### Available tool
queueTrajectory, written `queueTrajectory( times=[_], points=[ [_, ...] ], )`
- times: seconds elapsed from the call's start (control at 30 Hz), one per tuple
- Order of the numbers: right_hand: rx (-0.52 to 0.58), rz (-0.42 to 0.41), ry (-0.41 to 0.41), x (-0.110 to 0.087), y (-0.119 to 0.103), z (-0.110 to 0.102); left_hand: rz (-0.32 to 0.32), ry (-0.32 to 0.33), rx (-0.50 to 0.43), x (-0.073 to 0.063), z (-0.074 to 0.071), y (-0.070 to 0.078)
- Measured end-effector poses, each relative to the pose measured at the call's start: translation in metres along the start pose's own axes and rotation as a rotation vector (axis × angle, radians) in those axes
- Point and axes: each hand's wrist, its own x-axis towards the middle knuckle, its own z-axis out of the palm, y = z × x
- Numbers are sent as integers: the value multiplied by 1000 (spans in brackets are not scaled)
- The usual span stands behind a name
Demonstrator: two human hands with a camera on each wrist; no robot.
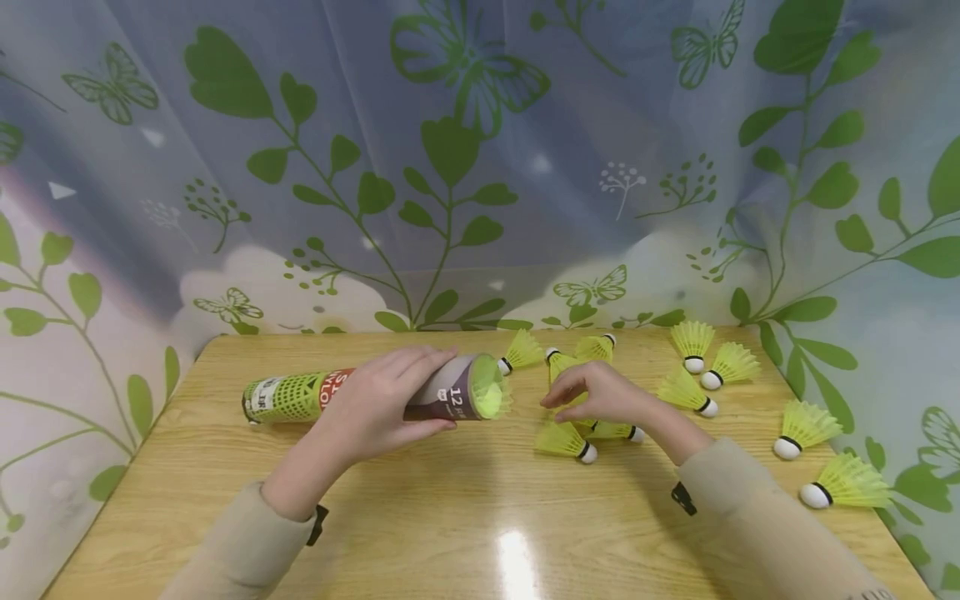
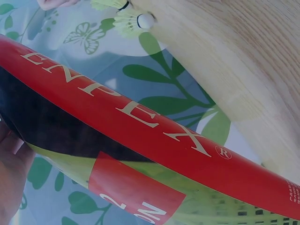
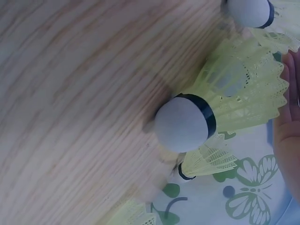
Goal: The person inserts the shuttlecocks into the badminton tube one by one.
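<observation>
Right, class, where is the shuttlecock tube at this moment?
In the head view, the shuttlecock tube is mostly left of centre, over the table, gripped by the left hand, pointing toward the right hand and nearby shuttlecocks.

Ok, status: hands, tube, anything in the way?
Left hand gripping tube, held sideways. Right hand over loose shuttlecocks. Tube's open end faces right hand, yellow shuttlecock showing inside; no obstruction seen between them.

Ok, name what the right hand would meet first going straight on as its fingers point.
Probably the tube in the left hand, at its open end. Depth is unclear, though: the right hand appears just over some yellow shuttlecocks, so one of those could come first.
</observation>
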Motion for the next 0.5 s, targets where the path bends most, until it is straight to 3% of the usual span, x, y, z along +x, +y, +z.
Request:
queueTrajectory(
  times=[0.23,0.5],
  points=[
    [-39,-57,-11,1,3,-1,3,11,-3,-1,2,0],
    [-37,-55,-34,-1,0,-4,2,3,1,-1,2,-2]
  ],
)
